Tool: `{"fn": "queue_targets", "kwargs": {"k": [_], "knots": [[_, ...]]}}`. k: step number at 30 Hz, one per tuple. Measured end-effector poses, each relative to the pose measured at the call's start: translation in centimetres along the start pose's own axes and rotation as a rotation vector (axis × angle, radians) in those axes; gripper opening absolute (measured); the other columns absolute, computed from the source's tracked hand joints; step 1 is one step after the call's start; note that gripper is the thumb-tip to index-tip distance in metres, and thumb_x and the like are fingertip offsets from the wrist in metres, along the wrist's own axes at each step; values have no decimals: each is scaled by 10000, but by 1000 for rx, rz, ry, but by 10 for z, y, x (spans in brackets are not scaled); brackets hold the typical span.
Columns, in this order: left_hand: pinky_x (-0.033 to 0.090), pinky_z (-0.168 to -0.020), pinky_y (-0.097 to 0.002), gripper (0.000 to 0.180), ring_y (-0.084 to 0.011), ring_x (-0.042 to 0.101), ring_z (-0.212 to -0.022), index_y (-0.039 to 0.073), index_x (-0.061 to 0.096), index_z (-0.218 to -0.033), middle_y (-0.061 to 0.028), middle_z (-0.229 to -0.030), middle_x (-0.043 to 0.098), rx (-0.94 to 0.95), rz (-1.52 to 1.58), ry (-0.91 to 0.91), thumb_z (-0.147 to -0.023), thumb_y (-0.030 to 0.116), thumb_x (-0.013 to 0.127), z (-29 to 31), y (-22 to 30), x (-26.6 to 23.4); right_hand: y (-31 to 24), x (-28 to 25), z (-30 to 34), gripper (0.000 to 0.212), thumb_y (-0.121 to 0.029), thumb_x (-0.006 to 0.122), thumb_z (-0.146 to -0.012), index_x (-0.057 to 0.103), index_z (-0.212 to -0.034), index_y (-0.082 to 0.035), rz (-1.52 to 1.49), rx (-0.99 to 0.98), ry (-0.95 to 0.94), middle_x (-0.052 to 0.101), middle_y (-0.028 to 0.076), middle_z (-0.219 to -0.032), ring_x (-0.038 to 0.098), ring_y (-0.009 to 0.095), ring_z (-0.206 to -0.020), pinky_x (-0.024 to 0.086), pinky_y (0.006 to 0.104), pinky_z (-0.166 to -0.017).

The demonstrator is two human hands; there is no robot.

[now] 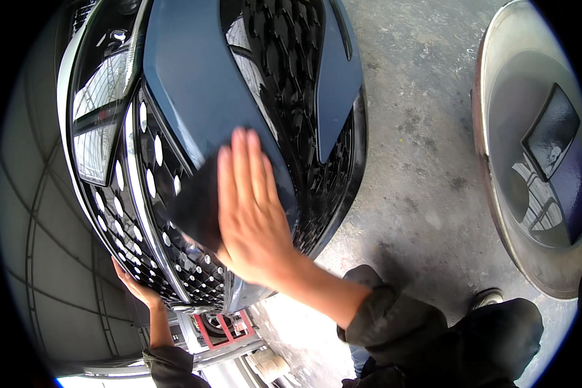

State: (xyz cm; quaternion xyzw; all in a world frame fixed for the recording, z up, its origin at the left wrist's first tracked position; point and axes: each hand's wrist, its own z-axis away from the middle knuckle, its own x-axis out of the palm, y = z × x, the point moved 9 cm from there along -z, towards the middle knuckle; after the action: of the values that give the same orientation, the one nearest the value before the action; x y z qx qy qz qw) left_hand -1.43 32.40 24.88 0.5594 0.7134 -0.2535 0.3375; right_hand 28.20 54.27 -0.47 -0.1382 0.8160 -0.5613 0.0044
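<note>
My right hand [255,216] lies flat, fingers stretched and slightly blurred, on a car's blue-grey front bumper [191,71]. A dark, flexible black pad [200,204] is held under its palm and fingers against the panel, sticking out on the left toward the grille. My left hand [138,288] rests with outstretched fingers on the car's front edge at the lower left, beside the black grille [136,236] with its bright oval studs. Nothing shows in that hand.
On the concrete floor [410,149] at right stands a round basin [488,139] of water. A black square sheet [553,132] and a purple piece [574,194] lie in it. My shoe [487,297] is nearby. Behind the car's edge is a red frame [239,326].
</note>
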Motion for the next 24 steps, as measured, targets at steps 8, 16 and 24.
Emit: {"fn": "queue_targets", "kwargs": {"k": [8,16,24], "knots": [[239,-1214,-429,676,-306,349,-1466,-20,347,-1548,-181,-1588,365,-6,-3,8,-1052,438,320,-1,-10,-7,8,-11,-15,1064,-532,604,-945,120,-1491,243,75,35,42,50,447,-1584,44,538,-1517,91,566,-1246],[225,-1221,-436,704,-301,348,-1467,-32,348,-1544,-189,-1582,377,36,-31,4,-1057,477,341,-2,-1,-6,6,-6,-5,1042,-198,762,-719,208,-1495,221,97,-31,-45,110,421,-1596,78,516,-1525,73,523,-1270],[221,-1227,-415,632,-294,348,-1472,-34,382,-1527,-179,-1575,395,51,-36,32,-1076,400,303,-3,13,-1,3,10,42,807,-44,583,-777,295,-1500,170,134,-210,-142,166,339,-1631,122,446,-1547,127,500,-1268]]}}
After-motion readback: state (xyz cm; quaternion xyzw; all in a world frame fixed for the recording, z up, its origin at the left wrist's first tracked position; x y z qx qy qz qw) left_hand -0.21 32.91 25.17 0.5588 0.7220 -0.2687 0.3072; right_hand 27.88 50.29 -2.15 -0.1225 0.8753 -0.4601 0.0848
